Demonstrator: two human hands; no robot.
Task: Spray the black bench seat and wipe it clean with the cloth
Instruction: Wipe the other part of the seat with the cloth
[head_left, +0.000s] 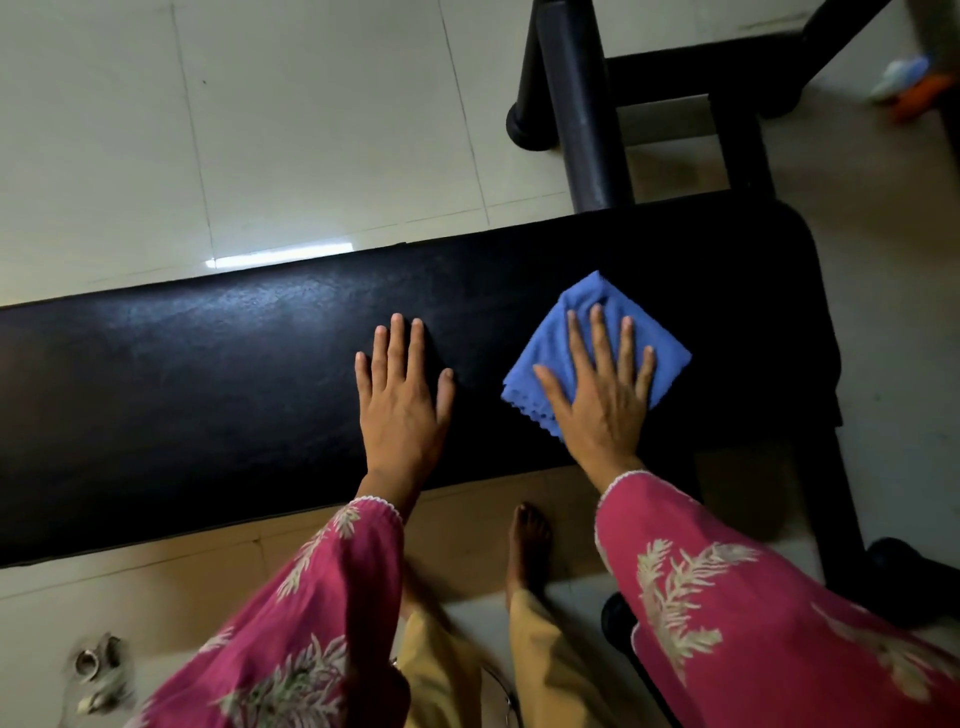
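Cloth (660, 353), blue and folded to a rough square with a scalloped edge, lies on the black bench seat (208, 395) just right of the frame's centre. The seat crosses the middle of the frame as a wide dark band, from the left edge to a rounded end at the right. The right hand (597, 405) lies palm down on the cloth; its grip is spread, with straight fingers fanned over the fabric and nothing pinched. The left hand (402, 410) rests flat on the bare seat near the centre, apart from the cloth, fingers straight and only slightly parted. Both arms wear pink sleeves (727, 597) with a pale leaf pattern, entering from the bottom. Pale floor tiles (260, 130) fill the upper left. A black metal frame (582, 104) rises from the seat toward the upper right. A bare foot (527, 545) stands on the floor below the seat's near edge, between the two arms.
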